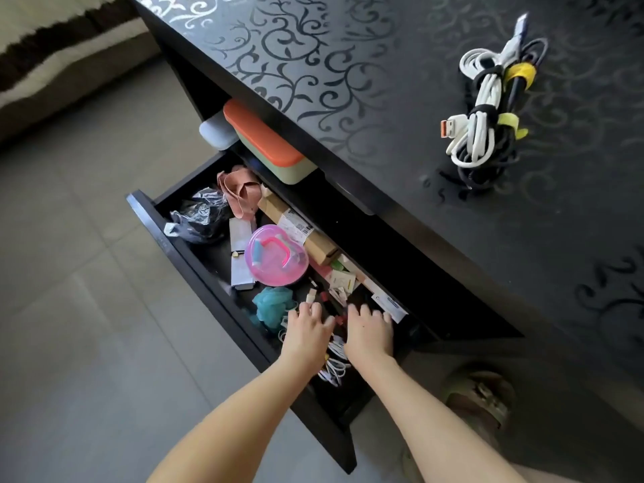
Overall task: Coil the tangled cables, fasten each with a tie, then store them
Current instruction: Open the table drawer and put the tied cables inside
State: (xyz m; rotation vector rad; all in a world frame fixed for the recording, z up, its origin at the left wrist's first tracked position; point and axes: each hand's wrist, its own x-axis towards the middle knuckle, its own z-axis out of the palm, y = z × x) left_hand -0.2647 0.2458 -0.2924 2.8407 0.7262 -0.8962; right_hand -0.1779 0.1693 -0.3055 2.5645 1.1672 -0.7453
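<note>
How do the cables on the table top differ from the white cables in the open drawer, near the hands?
The table-top cables lie in full view, untouched; the drawer cables lie partly hidden between the left hand and the right hand. The table-top cables are coiled and bound with yellow and black ties; any tie on the drawer cables cannot be told. Both include white cable.

Both bare forearms [244,409] reach from six o'clock toward twelve; left hand [306,331] and right hand [370,332] lie side by side, palms down, fingers bent downward.
</note>
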